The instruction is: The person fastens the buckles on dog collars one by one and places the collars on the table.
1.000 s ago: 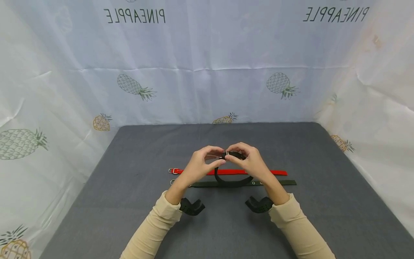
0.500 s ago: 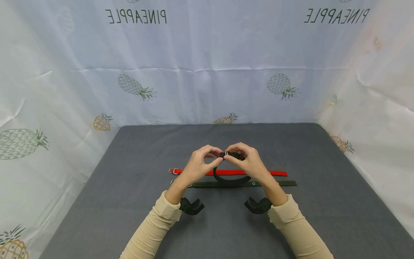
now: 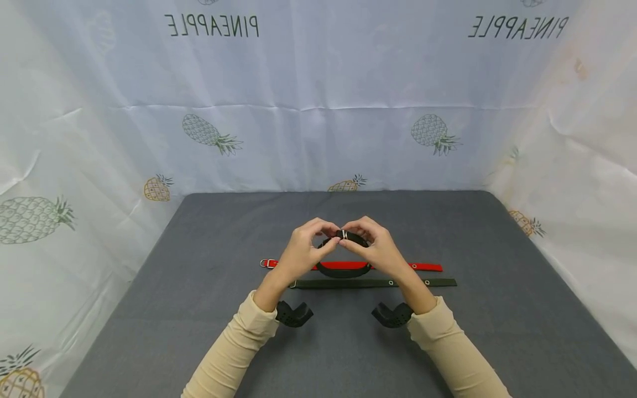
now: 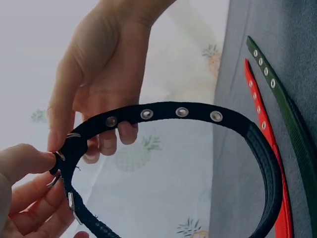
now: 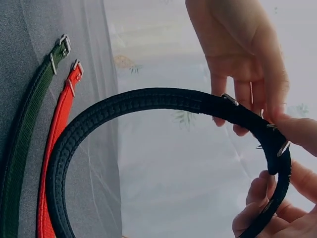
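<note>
Both hands pinch a black collar (image 3: 343,273), bent into a loop above the table. My left hand (image 3: 304,251) grips it on the buckle side, and my right hand (image 3: 380,249) holds the strap with the eyelets. Thumbs and fingertips meet around the metal buckle (image 5: 283,148), where the two ends of the collar overlap. Several silver eyelets (image 4: 182,112) run along the strap in the left wrist view. Fingers partly hide the buckle.
A red collar (image 3: 428,267) lies flat across the dark grey table (image 3: 224,232), behind a green collar (image 3: 343,284). Black wrist devices hang below both wrists. A white curtain (image 3: 318,138) with pineapple prints encloses the table's back and sides.
Both hands have shifted slightly left and upward with the black collar. Its loop has moved off the green collar in the head view, and the metal buckle now sits further left.
</note>
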The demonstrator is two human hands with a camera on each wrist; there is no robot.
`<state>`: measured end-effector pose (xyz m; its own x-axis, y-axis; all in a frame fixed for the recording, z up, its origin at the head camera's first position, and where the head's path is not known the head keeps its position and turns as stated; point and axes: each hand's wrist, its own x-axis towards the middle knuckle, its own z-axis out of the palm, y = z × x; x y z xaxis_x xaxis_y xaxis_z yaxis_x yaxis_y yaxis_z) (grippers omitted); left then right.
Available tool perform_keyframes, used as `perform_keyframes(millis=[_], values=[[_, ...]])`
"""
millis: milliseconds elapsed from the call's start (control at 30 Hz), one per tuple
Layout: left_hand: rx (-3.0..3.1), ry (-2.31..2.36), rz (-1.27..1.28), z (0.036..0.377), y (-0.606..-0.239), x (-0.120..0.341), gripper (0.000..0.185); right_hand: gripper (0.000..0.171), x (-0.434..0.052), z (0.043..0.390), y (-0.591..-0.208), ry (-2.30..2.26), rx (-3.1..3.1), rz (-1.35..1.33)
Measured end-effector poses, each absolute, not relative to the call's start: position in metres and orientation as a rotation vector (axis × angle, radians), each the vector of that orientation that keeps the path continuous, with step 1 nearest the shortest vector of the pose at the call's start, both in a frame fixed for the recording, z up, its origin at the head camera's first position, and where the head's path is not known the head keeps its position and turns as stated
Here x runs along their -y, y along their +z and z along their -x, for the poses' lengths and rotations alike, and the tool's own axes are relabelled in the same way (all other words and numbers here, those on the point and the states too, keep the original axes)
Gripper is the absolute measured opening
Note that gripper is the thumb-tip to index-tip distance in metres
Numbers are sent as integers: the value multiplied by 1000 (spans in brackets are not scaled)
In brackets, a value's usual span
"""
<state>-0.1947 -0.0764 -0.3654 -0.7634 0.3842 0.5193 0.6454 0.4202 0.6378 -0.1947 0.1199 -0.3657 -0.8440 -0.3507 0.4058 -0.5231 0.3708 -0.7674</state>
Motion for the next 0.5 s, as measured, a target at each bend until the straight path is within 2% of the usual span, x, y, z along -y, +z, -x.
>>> perform_keyframes(millis=[500], values=[[2273, -1263, 960, 196, -367, 82, 13, 23, -115, 197, -367, 1481, 2439, -830]])
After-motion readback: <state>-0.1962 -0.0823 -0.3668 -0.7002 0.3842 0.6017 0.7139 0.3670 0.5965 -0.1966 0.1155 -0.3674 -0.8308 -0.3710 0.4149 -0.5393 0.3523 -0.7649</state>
